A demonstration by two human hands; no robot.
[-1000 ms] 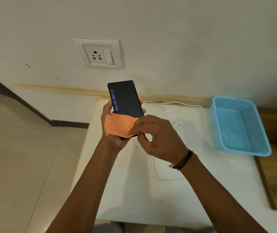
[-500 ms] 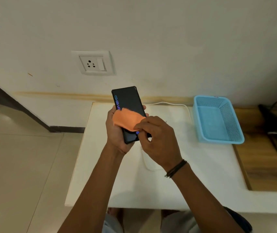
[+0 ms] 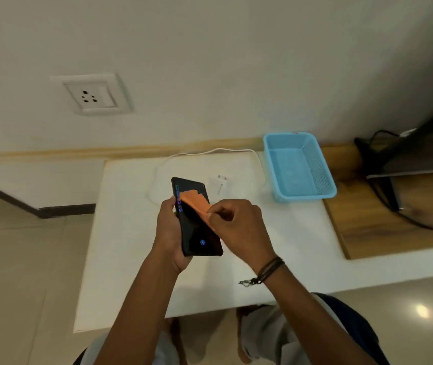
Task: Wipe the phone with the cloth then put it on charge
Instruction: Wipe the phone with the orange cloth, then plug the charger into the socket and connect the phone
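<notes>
Risk lies chiefly with the slim black glass-fronted phone [image 3: 195, 219], held up over the white bench [image 3: 120, 233] in the left hand [image 3: 169, 233], whose grip is wrapped round its left edge and back: a hard sideways stroke could twist it free and drop it. Right hand [image 3: 239, 227] has its grip pinched shut on the small orange cloth [image 3: 194, 204], pressed on the upper screen just left of that grip. Beyond the grips, the white charger cable [image 3: 210, 152] and white plug adapter [image 3: 220, 183] blend into the bench, the cable's phone end cannot be made out, and the left fingers are hidden behind the phone.
</notes>
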